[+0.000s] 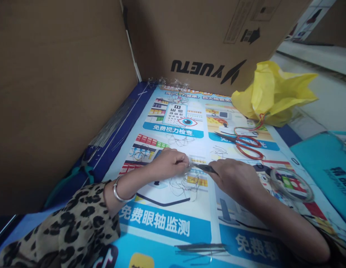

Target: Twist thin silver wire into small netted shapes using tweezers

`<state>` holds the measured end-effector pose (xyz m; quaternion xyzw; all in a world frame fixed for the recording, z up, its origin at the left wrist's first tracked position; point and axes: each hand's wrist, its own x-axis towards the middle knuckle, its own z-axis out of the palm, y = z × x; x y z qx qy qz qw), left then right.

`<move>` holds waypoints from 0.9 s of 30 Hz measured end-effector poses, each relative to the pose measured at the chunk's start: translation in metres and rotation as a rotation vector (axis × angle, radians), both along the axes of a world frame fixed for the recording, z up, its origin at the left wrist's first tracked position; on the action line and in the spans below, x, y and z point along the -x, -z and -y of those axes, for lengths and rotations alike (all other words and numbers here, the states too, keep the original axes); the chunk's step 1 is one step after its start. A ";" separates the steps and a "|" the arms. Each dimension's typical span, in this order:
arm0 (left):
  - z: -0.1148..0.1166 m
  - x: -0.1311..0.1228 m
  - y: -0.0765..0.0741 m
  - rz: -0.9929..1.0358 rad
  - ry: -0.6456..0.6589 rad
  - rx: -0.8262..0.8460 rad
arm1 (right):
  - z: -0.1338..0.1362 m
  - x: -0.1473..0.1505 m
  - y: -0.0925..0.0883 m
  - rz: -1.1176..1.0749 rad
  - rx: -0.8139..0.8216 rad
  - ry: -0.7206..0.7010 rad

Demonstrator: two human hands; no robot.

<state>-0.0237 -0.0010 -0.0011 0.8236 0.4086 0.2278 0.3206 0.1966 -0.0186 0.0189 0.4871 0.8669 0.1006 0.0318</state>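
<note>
My left hand (173, 163) is closed in a pinch on thin wire (189, 164), over the middle of the printed sheet. My right hand (237, 178) is wrapped round slim, dark-nosed pliers (203, 167), whose handles its fingers hide. The jaws point left and meet the wire at my left fingertips; their exact grip is too small to make out. Below my left hand hangs or lies a tangle of bent wire (184, 188). Another looped wire piece (180, 139) lies just beyond it.
Red-handled scissors (248, 147) lie beyond my right hand, near a yellow bag (273, 95). A wire coil (291, 184) sits at right. Teal-handled pliers (85, 169) and straight wires (114, 124) lie left. More cut wires (202, 248) lie in front. Cardboard walls (206, 41) enclose the back and left.
</note>
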 end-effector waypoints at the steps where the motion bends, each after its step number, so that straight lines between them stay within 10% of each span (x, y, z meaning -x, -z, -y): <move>1: 0.000 0.000 -0.001 -0.003 0.002 0.000 | 0.000 0.000 0.000 -0.010 0.006 -0.003; 27: 0.005 -0.008 -0.003 -0.065 0.007 0.001 | 0.003 0.005 0.000 0.030 0.030 -0.008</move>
